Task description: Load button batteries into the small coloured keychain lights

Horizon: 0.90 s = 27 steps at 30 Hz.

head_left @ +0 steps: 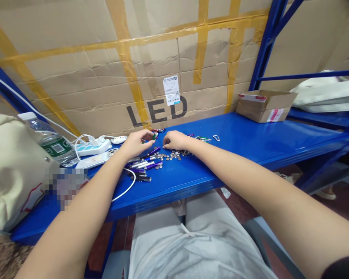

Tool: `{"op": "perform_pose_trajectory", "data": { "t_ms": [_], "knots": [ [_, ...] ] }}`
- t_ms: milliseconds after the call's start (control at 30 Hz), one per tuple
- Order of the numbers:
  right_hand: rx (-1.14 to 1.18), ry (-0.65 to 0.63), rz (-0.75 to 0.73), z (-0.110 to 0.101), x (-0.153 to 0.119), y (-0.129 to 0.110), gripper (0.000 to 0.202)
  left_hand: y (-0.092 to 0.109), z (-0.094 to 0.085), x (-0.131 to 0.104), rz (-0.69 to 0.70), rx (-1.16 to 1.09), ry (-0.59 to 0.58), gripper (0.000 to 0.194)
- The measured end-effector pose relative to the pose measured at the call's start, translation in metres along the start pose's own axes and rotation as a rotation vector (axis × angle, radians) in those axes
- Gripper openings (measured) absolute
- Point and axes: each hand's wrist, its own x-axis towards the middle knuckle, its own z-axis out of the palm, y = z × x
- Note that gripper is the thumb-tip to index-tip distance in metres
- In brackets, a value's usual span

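Note:
My left hand (pixel 137 143) is closed around a small green metal tube (pixel 155 136), its open end pointing right. Close by, my right hand (pixel 175 140) has its fingers pinched together, low over a scatter of small silver button cells (pixel 173 155); whatever is between the fingertips is hidden. Below my left hand lies a pile of slim metal tubes (pixel 145 164) in purple, silver, blue and black. Behind my right wrist are coloured carabiner clips (pixel 203 138), with a single silver carabiner (pixel 216 138) to their right. Some red pieces (pixel 157 130) lie behind both hands.
On the blue table (pixel 238 135), a white power strip (pixel 94 147), a phone (pixel 97 158) and a white cable (pixel 130 186) are at left. A water bottle (pixel 50 139) and cream bag (pixel 14 166) stand farther left. An open cardboard box (pixel 264 106) sits back right, before large cardboard (pixel 99 77).

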Motion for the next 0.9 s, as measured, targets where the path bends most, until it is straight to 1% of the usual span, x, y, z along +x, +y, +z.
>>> {"op": "perform_pose_trajectory", "data": {
  "t_ms": [67, 100, 133, 233, 267, 333, 400, 500, 567, 667, 700, 767, 833, 900],
  "knots": [
    [0.014, 0.012, -0.004, 0.000, 0.001, 0.000, 0.013, -0.001, 0.000, 0.000, 0.000, 0.004, -0.003, 0.027],
    [0.029, 0.058, -0.021, -0.001, 0.001, 0.001, 0.012, -0.001, 0.000, 0.000, -0.002, 0.002, -0.004, 0.027],
    [0.053, 0.134, -0.049, -0.003, 0.000, 0.002, 0.012, -0.001, 0.000, 0.000, -0.004, -0.002, -0.006, 0.027],
    [0.205, 0.426, -0.178, -0.009, -0.003, 0.003, 0.013, -0.001, 0.000, -0.001, -0.012, -0.023, -0.012, 0.028],
    [0.266, 0.495, -0.219, -0.011, -0.004, 0.002, 0.015, 0.000, 0.000, -0.001, -0.013, -0.029, -0.014, 0.029],
    [0.362, 0.554, -0.284, -0.014, -0.006, -0.002, 0.015, 0.001, 0.000, -0.001, -0.011, -0.038, -0.011, 0.029],
    [0.401, 0.554, -0.325, -0.015, -0.008, -0.006, 0.014, 0.004, 0.000, -0.002, -0.003, -0.050, 0.001, 0.028],
    [0.396, 0.541, -0.340, -0.015, -0.008, -0.010, 0.013, 0.006, 0.000, -0.002, 0.006, -0.057, 0.014, 0.027],
    [0.386, 0.541, -0.321, -0.014, -0.008, -0.010, 0.016, 0.006, 0.000, -0.002, 0.000, -0.051, 0.020, 0.027],
    [0.356, 0.521, -0.258, -0.013, -0.006, -0.007, 0.027, 0.003, -0.001, -0.002, -0.010, -0.036, 0.038, 0.028],
    [0.335, 0.495, -0.233, -0.012, -0.005, -0.005, 0.028, 0.002, -0.001, -0.001, -0.013, -0.032, 0.044, 0.028],
    [0.274, 0.405, -0.210, -0.009, -0.002, -0.003, 0.025, -0.001, -0.001, -0.001, -0.019, -0.026, 0.054, 0.029],
    [0.193, 0.304, -0.229, -0.003, 0.002, -0.002, 0.022, -0.004, -0.001, 0.000, -0.018, -0.020, 0.059, 0.030],
    [0.111, 0.221, -0.279, 0.002, 0.007, -0.003, 0.022, -0.006, -0.001, 0.000, -0.008, -0.022, 0.057, 0.031]
  ]
}}
